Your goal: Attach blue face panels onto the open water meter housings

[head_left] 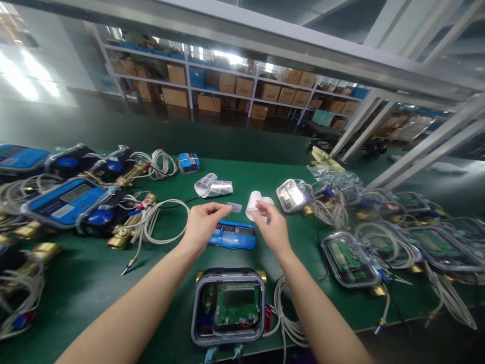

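My left hand (202, 225) pinches a small silvery-grey label (235, 207) between thumb and fingertips, above the green table. At the right, my right hand (275, 230) has its thumb and fingers closed on a curled strip of white label paper (250, 205). Beneath and between the hands lie blue meter face panels (237, 236), partly covered by my left hand. Closer to me sits a meter (229, 306) with a clear cover, its green circuit board and display showing inside. A loose roll of silvery labels (214, 186) rests just beyond my left hand.
Blue-faced meters (68, 202) with coiled grey cables and brass fittings crowd the left. Uncovered-board meters (350, 259) line the right. A rubber-banded stack of blue panels (188, 163) stands at the back. A metal beam (265, 35) crosses overhead; shelves with cartons (209, 103) stand beyond.
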`<action>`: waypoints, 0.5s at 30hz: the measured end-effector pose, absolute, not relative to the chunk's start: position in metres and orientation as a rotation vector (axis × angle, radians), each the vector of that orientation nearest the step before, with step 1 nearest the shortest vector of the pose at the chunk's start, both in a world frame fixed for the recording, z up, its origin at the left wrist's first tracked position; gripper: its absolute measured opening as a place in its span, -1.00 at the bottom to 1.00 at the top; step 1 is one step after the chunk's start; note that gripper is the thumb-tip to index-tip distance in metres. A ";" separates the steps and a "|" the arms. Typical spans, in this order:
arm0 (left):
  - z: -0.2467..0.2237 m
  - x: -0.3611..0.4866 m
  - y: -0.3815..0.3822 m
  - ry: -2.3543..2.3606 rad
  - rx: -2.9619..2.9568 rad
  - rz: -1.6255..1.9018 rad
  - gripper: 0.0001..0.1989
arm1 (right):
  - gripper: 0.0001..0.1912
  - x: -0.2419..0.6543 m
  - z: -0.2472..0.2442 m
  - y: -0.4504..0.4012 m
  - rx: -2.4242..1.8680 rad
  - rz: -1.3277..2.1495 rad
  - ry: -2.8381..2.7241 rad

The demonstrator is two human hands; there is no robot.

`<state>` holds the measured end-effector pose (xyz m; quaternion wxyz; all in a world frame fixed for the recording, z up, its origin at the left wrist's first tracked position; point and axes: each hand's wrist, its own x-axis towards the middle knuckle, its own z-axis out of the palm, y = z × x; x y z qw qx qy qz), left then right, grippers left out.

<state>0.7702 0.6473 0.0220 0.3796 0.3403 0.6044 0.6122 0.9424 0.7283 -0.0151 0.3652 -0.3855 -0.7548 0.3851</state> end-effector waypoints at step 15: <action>0.029 0.778 0.479 1.376 0.741 1.749 -0.53 | -0.57 0.947 -0.067 0.741 -0.204 -0.228 -2.619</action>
